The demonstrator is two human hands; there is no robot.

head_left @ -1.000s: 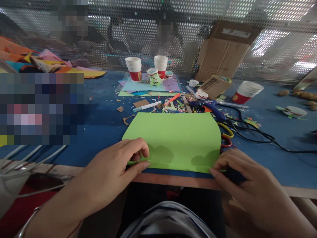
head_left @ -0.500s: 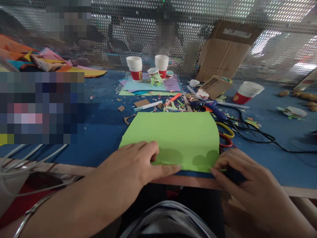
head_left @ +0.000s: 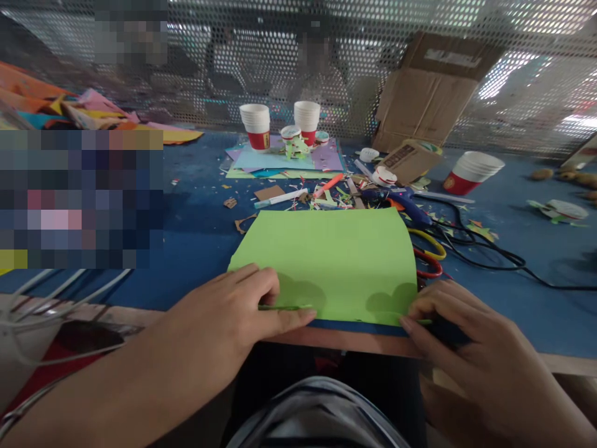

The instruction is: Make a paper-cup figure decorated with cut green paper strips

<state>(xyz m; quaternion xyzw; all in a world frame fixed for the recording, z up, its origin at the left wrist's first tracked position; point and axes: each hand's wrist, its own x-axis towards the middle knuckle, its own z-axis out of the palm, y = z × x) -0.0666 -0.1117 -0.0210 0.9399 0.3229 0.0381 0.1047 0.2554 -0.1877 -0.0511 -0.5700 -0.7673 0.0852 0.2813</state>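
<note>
A sheet of green paper (head_left: pixel 326 255) lies on the blue table at its front edge, its near edge slightly turned up. My left hand (head_left: pixel 252 305) presses on the sheet's lower left part, thumb stretched along the near edge and the other fingers curled. At the lower right corner, my right hand (head_left: pixel 443 317) pinches the paper between thumb and index finger. Yellow-handled and red-handled scissors (head_left: pixel 431 264) stick out from beneath the sheet's right side.
Behind the paper lie paper scraps (head_left: pixel 331 196), an orange marker (head_left: pixel 329 185) and a blue glue gun (head_left: pixel 410 208) with a black cord. Stacked paper cups (head_left: pixel 255 127) stand farther back, near a cardboard box (head_left: pixel 415 106). White cables (head_left: pixel 60 298) cross the left front edge.
My left hand has slid left along the near edge of the green paper, uncovering more of that edge. My right hand keeps its pinch on the corner. The view has shifted slightly.
</note>
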